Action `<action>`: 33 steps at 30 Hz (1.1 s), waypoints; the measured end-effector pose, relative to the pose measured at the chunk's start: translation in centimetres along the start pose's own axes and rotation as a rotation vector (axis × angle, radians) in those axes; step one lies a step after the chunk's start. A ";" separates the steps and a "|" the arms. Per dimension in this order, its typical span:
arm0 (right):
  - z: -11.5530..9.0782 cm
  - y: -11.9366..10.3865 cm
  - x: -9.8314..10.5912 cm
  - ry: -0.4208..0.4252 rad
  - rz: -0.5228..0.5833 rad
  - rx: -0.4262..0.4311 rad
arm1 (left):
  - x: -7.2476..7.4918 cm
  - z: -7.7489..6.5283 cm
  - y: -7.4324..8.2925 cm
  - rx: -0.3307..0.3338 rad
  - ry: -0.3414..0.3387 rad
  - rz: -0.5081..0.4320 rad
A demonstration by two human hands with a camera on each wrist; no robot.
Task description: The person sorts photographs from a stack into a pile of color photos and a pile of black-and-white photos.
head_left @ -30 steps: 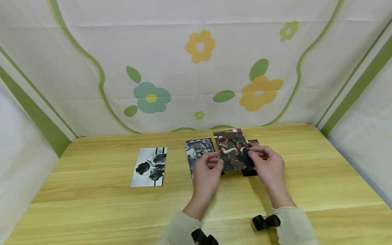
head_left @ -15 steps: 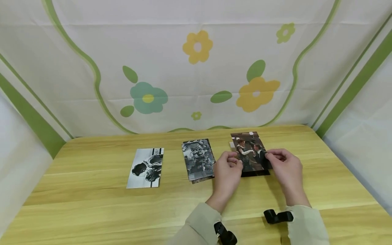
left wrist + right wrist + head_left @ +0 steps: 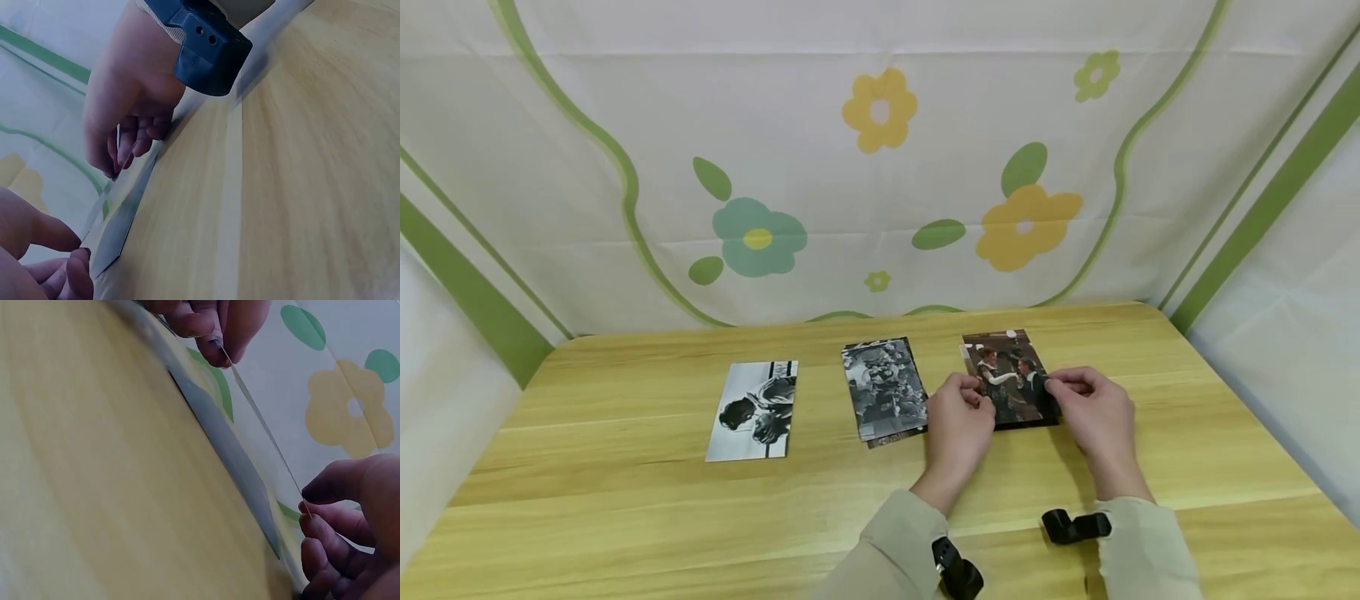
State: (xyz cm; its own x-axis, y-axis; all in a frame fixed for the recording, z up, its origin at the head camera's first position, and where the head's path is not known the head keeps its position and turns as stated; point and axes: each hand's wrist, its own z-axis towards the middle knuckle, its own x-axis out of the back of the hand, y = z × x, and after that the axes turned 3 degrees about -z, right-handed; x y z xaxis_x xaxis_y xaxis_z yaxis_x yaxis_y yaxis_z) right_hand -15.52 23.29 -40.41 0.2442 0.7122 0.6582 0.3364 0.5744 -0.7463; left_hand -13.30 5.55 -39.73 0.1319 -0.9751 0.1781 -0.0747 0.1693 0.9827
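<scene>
My left hand pinches the left edge of a colour photo card, which shows two people in a dark scene. On the card's right edge, my right hand pinches with thumb and fingers. Seen edge-on in the right wrist view, the held card stays slightly above one or more cards lying on the table; how many is hidden. Just left of my left hand lies a pile of black-and-white photo cards, its edges uneven.
A single black-and-white photo card lies farther left on the wooden table. Behind the table hangs a white cloth with printed flowers, and cloth also stands at both sides. Each wrist wears a black device.
Both hands have carried the colour photo card rightward, from beside the black-and-white pile to over the right-hand cards, then lowered it a little. The other cards stay put; the head view shifts slightly.
</scene>
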 end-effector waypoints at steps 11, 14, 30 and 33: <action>0.0 0.4 -0.6 -0.021 -0.135 0.069 | -0.2 0.3 0.2 0.007 -0.017 0.173; 0.0 0.4 -0.7 -0.019 -0.136 0.065 | -0.2 0.2 0.4 0.008 -0.033 0.187; 0.0 0.4 -0.5 -0.032 -0.129 0.058 | -0.1 0.1 0.2 0.008 -0.033 0.187; 0.0 0.4 -0.6 -0.030 -0.132 0.064 | 0.0 0.1 0.1 0.003 -0.035 0.186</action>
State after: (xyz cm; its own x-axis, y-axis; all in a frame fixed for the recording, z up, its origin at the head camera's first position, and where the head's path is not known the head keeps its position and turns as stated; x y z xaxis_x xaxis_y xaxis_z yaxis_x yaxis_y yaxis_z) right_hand -15.53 23.03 -41.11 0.1740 0.6397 0.7486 0.3048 0.6879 -0.6587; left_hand -13.45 5.57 -39.66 0.0810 -0.9315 0.3545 -0.0975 0.3466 0.9329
